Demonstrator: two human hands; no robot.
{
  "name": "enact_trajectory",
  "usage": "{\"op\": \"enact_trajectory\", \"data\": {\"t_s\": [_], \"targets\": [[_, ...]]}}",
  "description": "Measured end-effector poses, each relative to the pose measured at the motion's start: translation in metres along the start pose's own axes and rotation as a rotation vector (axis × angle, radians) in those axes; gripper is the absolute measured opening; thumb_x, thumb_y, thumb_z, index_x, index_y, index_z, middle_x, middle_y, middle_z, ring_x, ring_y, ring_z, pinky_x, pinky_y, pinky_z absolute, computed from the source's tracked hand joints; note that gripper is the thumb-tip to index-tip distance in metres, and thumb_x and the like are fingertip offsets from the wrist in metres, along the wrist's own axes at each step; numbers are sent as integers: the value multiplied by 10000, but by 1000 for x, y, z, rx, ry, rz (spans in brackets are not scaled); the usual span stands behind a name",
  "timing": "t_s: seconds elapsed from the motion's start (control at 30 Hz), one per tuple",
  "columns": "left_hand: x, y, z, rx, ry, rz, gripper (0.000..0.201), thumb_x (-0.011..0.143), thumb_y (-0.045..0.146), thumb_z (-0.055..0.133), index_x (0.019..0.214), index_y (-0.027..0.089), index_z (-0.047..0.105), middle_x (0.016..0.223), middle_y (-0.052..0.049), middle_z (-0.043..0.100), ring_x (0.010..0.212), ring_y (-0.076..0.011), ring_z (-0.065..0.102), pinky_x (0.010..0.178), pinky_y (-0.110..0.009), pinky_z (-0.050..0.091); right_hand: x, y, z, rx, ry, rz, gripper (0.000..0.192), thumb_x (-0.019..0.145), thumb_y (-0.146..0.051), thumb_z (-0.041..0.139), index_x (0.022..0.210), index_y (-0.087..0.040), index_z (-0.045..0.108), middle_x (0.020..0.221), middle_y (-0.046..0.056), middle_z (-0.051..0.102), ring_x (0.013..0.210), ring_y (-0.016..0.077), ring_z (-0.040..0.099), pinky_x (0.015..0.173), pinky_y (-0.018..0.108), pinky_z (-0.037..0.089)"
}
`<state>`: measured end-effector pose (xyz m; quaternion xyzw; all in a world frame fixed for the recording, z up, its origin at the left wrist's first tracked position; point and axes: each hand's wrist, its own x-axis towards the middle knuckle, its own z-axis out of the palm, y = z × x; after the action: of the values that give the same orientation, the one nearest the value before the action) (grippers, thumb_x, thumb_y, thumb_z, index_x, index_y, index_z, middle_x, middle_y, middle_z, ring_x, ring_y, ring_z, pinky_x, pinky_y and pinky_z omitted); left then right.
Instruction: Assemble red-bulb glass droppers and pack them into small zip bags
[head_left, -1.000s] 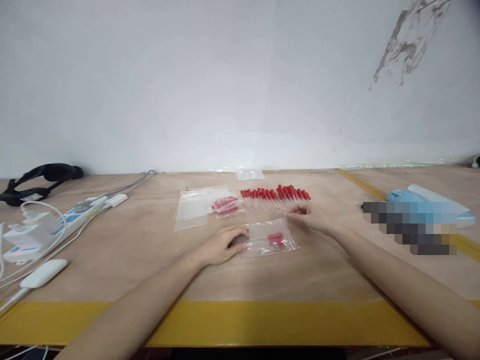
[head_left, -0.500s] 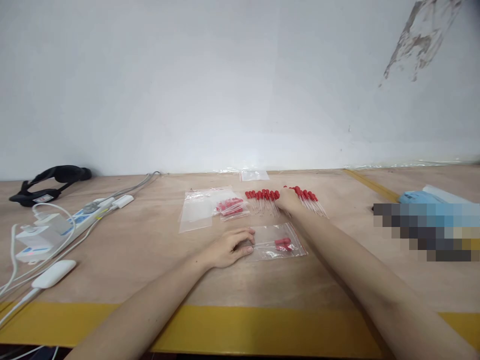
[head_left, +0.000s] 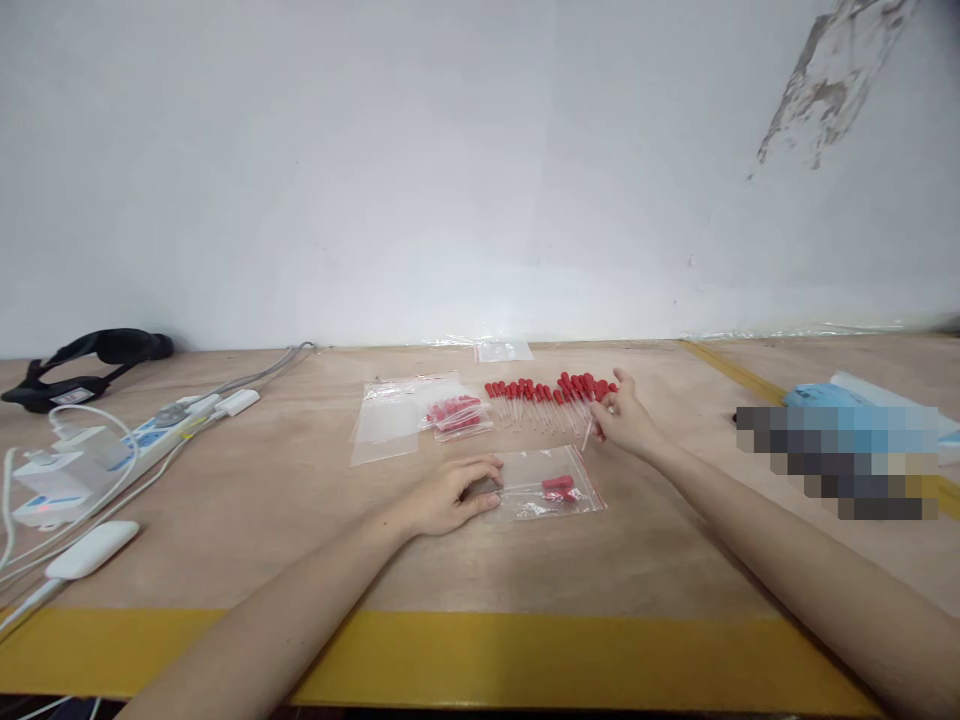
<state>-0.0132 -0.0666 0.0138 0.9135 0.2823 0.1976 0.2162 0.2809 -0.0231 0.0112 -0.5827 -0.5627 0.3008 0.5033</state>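
My left hand (head_left: 450,495) lies on the table with thumb and fingers apart, at the left end of a clear zip bag (head_left: 525,505). Inside this bag are droppers with red bulbs (head_left: 559,484). Beyond it lies a row of glass droppers with red bulbs (head_left: 531,390). My right hand (head_left: 626,420) is at the right end of that row, thumb and fingers apart and partly curled beside the droppers. Its fingertips hide some of them, and a thin stem shows by the thumb. Left of the row is a small filled bag of red-bulbed droppers (head_left: 459,412).
Flat clear bags (head_left: 384,435) lie left of the filled one, and another bag (head_left: 504,351) is by the wall. A power strip (head_left: 154,440) with chargers, a white device (head_left: 94,550) and a black headset strap (head_left: 90,365) are at left. A blue package (head_left: 825,395) lies at right.
My right hand has moved right, from above the middle of the dropper row to its right end, and its fingers have spread. Droppers there have shifted together. My left hand stays at the bag.
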Motion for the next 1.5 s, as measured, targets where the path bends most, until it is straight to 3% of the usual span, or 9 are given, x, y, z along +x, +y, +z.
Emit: {"op": "enact_trajectory", "data": {"t_s": [0.1,0.23,0.37,0.5,0.73,0.9,1.27,1.37,1.5], "targets": [[0,0,1,7,1,-8,230,841,347,475,1020,220,544,1239,-59,495,1113,-190,475,934,-337,370,-24,12,-7,173,40,35,814,666,-234,575,1287,-233,49,629,-71,485,435,135,547,408,265,484],[-1,-2,2,10,10,-26,323,835,362,484,1129,230,500,1229,-58,505,1114,-200,473,943,-352,367,-44,13,4,409,105,174,534,659,-223,604,1053,-258,246,634,-70,523,497,129,596,485,263,528],[-2,-2,2,31,13,-64,409,833,383,482,1215,241,438,1230,-57,506,1116,-211,469,941,-367,370,-52,10,14,519,2,228,365,691,-261,606,886,-242,298,633,-49,561,563,136,620,567,290,536],[-2,1,1,41,0,-79,439,838,392,471,1246,242,408,1249,-57,491,1117,-208,466,937,-361,375,-55,13,6,365,-102,170,341,649,-365,648,844,-205,418,671,-22,584,535,104,578,531,252,494],[-3,3,0,51,4,-82,442,834,380,478,1250,250,404,1242,-52,498,1099,-214,476,920,-370,387,-56,13,0,-89,-227,-103,279,636,-422,634,752,-169,619,620,0,585,551,110,495,513,246,409],[-2,1,1,47,5,-63,444,835,374,480,1255,253,401,1245,-53,496,1105,-211,476,931,-369,382,-57,10,9,-124,-279,-185,239,678,-376,594,806,-180,636,661,8,598,568,118,492,524,247,392],[-1,-1,2,47,17,-35,403,836,383,481,1208,231,457,1240,-53,503,1135,-195,457,970,-358,354,-53,5,-1,-348,-365,-342,98,700,-221,552,729,-183,637,672,11,590,592,118,487,548,237,371],[-1,-1,2,47,23,-33,404,833,374,488,1209,229,458,1234,-51,508,1131,-189,460,969,-346,355,-56,6,5,-201,-369,-256,149,702,-260,563,803,-173,631,692,17,597,592,117,500,549,242,390],[-1,0,2,38,26,-18,397,833,355,493,1209,228,464,1234,-45,510,1138,-184,455,979,-341,348,-54,6,4,25,-541,-27,337,708,-325,557,1001,-160,578,746,24,624,605,117,546,554,242,425]]}}
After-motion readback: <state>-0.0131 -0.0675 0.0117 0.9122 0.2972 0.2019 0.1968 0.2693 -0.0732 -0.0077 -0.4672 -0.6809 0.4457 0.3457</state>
